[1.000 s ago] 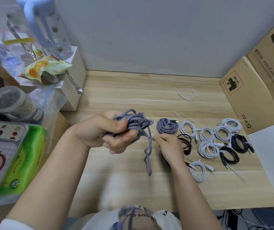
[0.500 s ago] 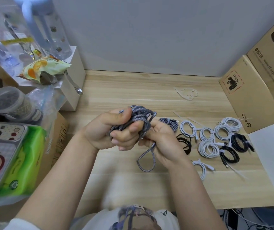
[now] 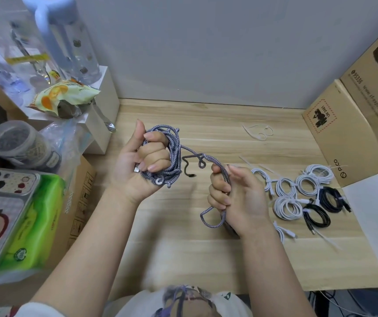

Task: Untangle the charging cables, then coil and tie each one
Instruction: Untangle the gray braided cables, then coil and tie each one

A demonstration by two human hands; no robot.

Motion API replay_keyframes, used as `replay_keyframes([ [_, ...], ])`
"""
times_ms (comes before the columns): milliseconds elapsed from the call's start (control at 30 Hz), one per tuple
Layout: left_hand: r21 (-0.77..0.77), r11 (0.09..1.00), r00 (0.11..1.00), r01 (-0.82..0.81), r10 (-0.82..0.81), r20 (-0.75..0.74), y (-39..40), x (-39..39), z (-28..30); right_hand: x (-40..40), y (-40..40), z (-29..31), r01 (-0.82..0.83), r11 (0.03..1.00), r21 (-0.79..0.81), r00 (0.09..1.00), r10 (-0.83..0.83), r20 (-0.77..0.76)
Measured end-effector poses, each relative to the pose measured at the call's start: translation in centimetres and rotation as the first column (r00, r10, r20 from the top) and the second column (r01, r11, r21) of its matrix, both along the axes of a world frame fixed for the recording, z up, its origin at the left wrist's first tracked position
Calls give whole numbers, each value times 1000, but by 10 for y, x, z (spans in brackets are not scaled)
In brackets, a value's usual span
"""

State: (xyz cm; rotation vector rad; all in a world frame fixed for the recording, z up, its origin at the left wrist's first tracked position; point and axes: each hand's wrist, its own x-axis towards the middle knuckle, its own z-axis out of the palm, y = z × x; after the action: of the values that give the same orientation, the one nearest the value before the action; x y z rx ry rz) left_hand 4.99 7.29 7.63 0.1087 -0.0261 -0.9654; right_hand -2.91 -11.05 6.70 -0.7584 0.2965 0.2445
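The left hand is curled tight round a bundle of braided grey-purple cable, thumb up, with a metal plug end showing at the heel of the palm; the right hand has its fingers wrapped round a strand of the same cable, which crosses the gap between the hands and carries a small kinked loop midway, while a further loop hangs below the right fist. Both hands are held above the desk, near each other. The likely trouble is that small loop: if the right hand pulls the strand taut away from the left, the kink could cinch into a knot, and the turns squeezed in the left fist may bind rather than pay out. A loose dark end dangling under the strand could also snag in the bundle. Just to the right of the right hand lie the finished white coils and black coils, so a wide outward pull that way risks sweeping them or catching the hanging loop on them. Beyond those stand cardboard boxes and a white sheet; left of the left hand a brown carton and a green tissue pack crowd the desk's edge. The freest room is the bare wood ahead of both hands, towards the wall, and directly beneath them.
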Motion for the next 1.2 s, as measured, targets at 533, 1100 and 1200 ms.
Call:
replay_keyframes([
  [533, 122, 965, 958, 234, -250, 140, 1, -6, 9, 2, -1, 1, 78, 582, -809, 996, -18, 83],
  [1100, 116, 863, 828, 493, -505, 244, -3, -17, 28, 6, -6, 6, 333, 291, -897, 933, 37, 358],
  [1200, 149, 814, 760, 562, -579, 294, -15, -23, 27, 9, -1, 19, 210, 113, -971, 917, 323, 236],
])
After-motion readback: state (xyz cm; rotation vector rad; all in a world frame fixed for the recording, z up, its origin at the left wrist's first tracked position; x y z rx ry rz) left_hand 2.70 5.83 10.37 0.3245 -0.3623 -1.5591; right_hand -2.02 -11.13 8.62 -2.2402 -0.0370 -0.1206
